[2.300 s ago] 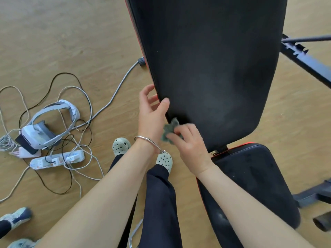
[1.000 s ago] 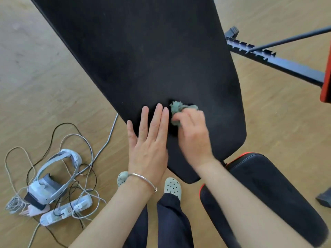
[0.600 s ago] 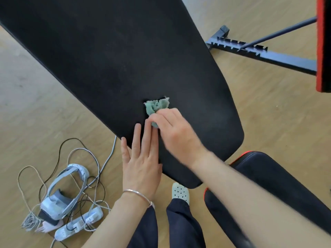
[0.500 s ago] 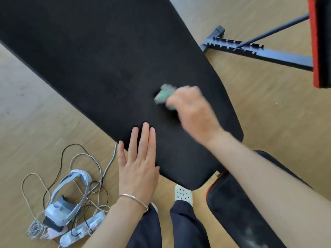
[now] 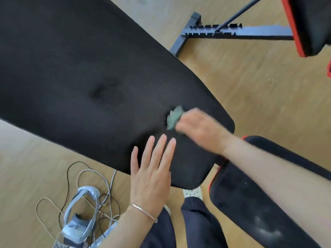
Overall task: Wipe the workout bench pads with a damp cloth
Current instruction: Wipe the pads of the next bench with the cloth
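The long black back pad [image 5: 86, 83] of the workout bench fills the upper left and middle of the view. My right hand [image 5: 202, 130], blurred by motion, grips a small crumpled green cloth [image 5: 174, 117] and presses it on the pad near its lower end. Just below, my left hand [image 5: 152, 172] lies flat on the pad's near edge, fingers straight and slightly spread, a thin bracelet on the wrist. The black seat pad [image 5: 250, 208] with red trim lies at the lower right, partly under my right forearm.
A black metal bench frame [image 5: 232, 32] with notched rail crosses the wooden floor at the top right. A second black and red pad [image 5: 311, 24] hangs in the top right corner. A white headset [image 5: 80, 217] and tangled cables [image 5: 75, 174] lie on the floor at lower left. My feet stand below the pad.
My right hand swept the cloth up and to the right across the pad, then a little back down toward its lower end. My left hand stayed flat on the pad's edge.
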